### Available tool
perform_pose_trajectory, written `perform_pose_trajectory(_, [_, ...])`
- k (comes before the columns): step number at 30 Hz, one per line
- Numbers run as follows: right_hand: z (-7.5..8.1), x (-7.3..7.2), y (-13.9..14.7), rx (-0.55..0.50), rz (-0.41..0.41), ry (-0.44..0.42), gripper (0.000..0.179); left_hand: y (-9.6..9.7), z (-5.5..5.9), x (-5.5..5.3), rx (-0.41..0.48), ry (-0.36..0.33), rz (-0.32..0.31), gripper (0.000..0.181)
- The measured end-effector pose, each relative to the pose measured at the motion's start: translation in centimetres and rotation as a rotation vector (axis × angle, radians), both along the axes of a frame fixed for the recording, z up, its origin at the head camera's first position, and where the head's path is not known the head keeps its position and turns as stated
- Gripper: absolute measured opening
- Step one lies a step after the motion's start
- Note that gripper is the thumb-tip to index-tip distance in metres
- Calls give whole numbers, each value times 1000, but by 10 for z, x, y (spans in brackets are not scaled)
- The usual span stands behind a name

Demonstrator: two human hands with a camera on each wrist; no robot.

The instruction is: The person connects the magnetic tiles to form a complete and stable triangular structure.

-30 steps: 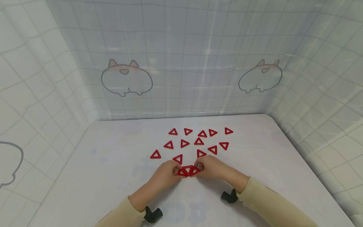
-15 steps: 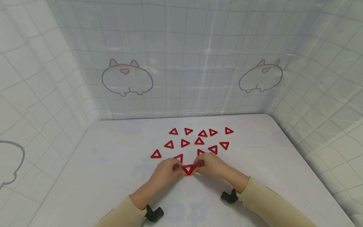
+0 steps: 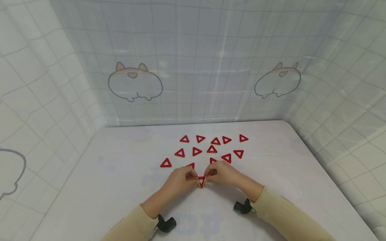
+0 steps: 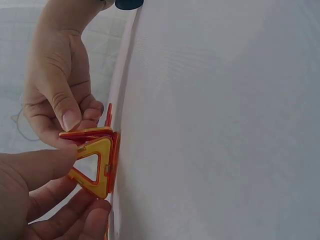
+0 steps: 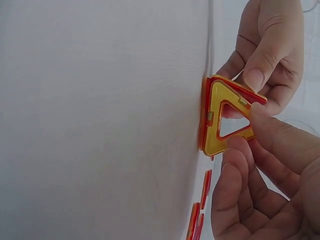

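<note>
Three red triangular magnetic tiles with open middles stand joined near the front of the table. The bottom tile [image 3: 201, 178] lies on the tabletop, between the two hands. My left hand [image 3: 181, 180] pinches the left side tile [image 4: 103, 160] by thumb and fingers, tilted up from the bottom one. Opposite it, my right hand [image 3: 224, 172] pinches the right side tile [image 5: 215, 120], also raised. Their outer faces look yellow-orange in the wrist views. The side tiles lean towards each other, and fingers partly cover them.
Several more red triangle tiles lie flat behind the hands, among them one at the left [image 3: 166, 166] and one at the right [image 3: 238, 157]. White grid-patterned cloth walls [image 3: 187, 110] rise at the back and both sides of the white table [image 3: 120, 147].
The two outer tiles lay nearly flat beside the middle one; now they are folded up at its sides. Both hands have moved closer together.
</note>
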State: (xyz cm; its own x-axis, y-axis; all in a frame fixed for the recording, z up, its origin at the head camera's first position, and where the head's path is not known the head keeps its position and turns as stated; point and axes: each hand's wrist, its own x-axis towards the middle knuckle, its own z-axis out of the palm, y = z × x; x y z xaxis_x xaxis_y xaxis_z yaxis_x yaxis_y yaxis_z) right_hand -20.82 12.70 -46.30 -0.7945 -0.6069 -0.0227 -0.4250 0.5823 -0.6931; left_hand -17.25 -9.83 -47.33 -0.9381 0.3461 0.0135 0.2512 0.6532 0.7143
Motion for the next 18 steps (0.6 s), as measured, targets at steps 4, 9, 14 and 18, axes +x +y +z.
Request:
perform_pose_trajectory(4, [0, -2, -1, -13, 10, -14, 8, 1, 2, -1, -4, -31, 2, 18])
perform_pose_trajectory(9, [1, -3, -1, -26, 22, -26, 6, 3, 2, -4, -12, -47, -11, 18])
perform_pose_trajectory(14, [1, -3, -1, -26, 24, -22, 5, 4, -1, -5, -32, -38, -22, 18])
perform_pose_trajectory(18, [3, -4, 1, -22, 23, -29, 5, 8, -1, -2, -73, -58, 8, 27])
